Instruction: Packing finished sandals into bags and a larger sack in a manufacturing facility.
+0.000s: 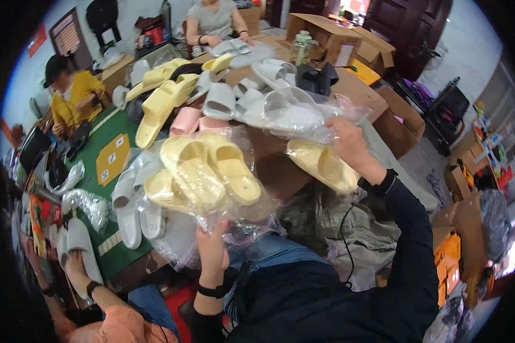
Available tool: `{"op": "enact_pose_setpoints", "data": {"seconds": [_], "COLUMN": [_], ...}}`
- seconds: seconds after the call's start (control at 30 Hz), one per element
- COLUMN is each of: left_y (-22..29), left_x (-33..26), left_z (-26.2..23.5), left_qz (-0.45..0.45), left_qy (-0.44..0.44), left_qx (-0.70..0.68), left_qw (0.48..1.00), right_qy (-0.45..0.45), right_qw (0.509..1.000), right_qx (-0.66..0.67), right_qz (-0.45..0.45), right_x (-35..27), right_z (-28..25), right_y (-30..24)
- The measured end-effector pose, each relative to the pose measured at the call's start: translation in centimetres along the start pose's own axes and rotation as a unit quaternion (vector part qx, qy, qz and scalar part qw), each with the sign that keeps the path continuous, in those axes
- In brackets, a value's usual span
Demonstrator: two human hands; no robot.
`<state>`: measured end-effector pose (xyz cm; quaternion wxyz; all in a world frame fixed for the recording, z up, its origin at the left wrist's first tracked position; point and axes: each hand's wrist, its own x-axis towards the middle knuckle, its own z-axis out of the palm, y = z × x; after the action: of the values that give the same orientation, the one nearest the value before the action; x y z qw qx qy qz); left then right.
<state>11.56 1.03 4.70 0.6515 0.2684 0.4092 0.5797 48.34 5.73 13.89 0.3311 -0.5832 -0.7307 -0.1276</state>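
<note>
A clear plastic bag (212,177) holding two yellow slippers lies at the near edge of the desk (355,86), and the left hand (212,251) pinches its lower edge from below, fingers closed on the film. The right hand (349,143) is raised over the right side of the desk, fingers closed on a second clear bag (294,117) that holds white slippers; how many are inside it I cannot tell. Just below that hand lies one more yellow slipper (323,166), close to the desk's near right edge. Behind the held bags the middle of the desk is crowded: a row of about five loose yellow slippers (160,100) towards the far left, two pink ones (194,121) beside them, and several white ones (220,100) further back, touching one another. Three white slippers (133,211) sit on the green mat (106,171) at the left edge. An open cardboard box (326,31) and a bottle (301,47) stand at the far edge. Bare desk shows only in a brown strip between the two bags and along the right edge. Two other people sit at the far side and another's hand (77,268) holds a white slipper (83,251) at the lower left.
</note>
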Motion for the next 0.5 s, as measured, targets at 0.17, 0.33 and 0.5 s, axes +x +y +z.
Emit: {"op": "enact_pose_setpoints", "data": {"seconds": [0.17, 0.33, 0.5], "left_y": [-0.4, -1.5, -1.3], "left_x": [-1.7, -2.2, -1.9], "left_z": [1.9, 2.5, 2.5], "left_qz": [-0.041, -0.068, -0.052], "left_qy": [-0.100, -0.120, -0.120], "left_qx": [0.027, 0.033, 0.016], "left_qw": [0.994, 0.990, 0.991], "right_qy": [0.061, 0.062, 0.098], "right_qw": [0.982, 0.982, 0.989], "right_qx": [0.160, 0.170, 0.093], "right_qz": [0.080, 0.047, 0.052], "right_x": [4.1, 5.5, 7.5], "right_z": [0.8, 3.2, -0.6], "right_y": [-7.7, -7.3, -3.0]}}
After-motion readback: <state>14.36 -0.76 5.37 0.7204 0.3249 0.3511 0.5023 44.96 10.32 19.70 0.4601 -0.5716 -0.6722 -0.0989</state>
